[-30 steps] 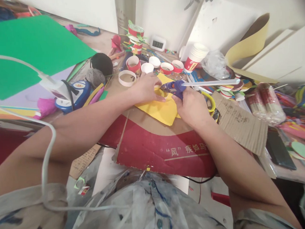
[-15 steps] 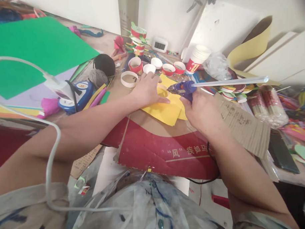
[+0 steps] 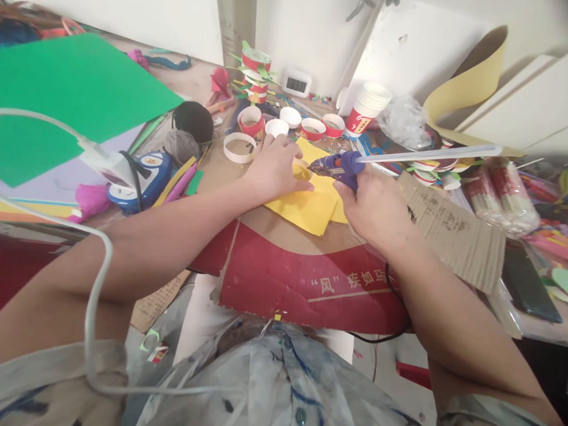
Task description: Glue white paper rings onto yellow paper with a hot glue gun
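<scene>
My left hand (image 3: 275,166) curves over the left part of some yellow paper (image 3: 307,209), thumb apart from the fingers, holding it against the cardboard. A pale curved edge shows between thumb and fingers; what it belongs to is partly hidden. My right hand (image 3: 377,200) is wrapped around a blue hot glue gun (image 3: 341,164). Its nozzle points left, just above the paper by my left thumb. A long clear glue stick (image 3: 431,154) juts out of its back to the right. Cut paper-cup rings (image 3: 239,147) stand just beyond my left hand.
Under the paper lies a red and brown cardboard sheet (image 3: 296,287). A stack of paper cups (image 3: 368,107) and a small digital clock (image 3: 297,82) stand behind. Left are a blue power socket (image 3: 147,180) and green sheets (image 3: 75,96). Right are corrugated cardboard (image 3: 457,238) and a phone (image 3: 531,285).
Both hands keep nearly the same places. The glue gun's nozzle has shifted very slightly left, and my left thumb has drawn in a little.
</scene>
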Demonstrator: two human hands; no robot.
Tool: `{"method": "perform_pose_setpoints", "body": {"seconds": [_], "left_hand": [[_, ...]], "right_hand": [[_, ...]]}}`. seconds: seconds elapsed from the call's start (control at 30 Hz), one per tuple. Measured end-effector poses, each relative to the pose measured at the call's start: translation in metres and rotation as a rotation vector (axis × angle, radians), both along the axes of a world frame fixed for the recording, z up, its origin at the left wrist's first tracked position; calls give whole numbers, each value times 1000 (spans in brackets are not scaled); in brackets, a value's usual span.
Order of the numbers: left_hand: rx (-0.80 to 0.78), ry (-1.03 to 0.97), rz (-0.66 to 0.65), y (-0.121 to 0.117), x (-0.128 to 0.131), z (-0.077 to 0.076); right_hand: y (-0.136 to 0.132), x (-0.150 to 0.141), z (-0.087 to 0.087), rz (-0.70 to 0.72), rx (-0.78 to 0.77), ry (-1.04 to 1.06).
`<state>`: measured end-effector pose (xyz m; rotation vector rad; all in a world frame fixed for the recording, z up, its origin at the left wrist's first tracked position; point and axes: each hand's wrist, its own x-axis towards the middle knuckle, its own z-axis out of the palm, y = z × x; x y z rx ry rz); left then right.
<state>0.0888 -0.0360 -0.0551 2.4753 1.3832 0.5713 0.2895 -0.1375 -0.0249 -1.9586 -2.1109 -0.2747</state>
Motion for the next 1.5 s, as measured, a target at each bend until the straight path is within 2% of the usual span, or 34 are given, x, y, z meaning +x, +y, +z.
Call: {"method": "perform_pose_setpoints", "body": {"seconds": [0.1,0.47,0.8,0.97,1.17,1.33,1.5], "left_hand": [[-6,-17,10,-3,2,3],[-7,15,-99,5,1,0],[-61,36,-95,1,5,10],[-52,42,-103,2,5,11],[-69,-14,-87,2,7,6],[-74,-60,-56,0,4,6],[-44,4,-167,17,-9,11]], "right_hand": [[1,0,-1,-12,-11,-8],[3,0,-6,10,11,-21],[10,-8,-12,-10,11,-57],[11,-12,-9,-15,-18,-71],[0,-12,0,-39,-48,-50],[-2,-9,0,-25,-5,-44],[1,-4,-3,-19,13,-24]]}}
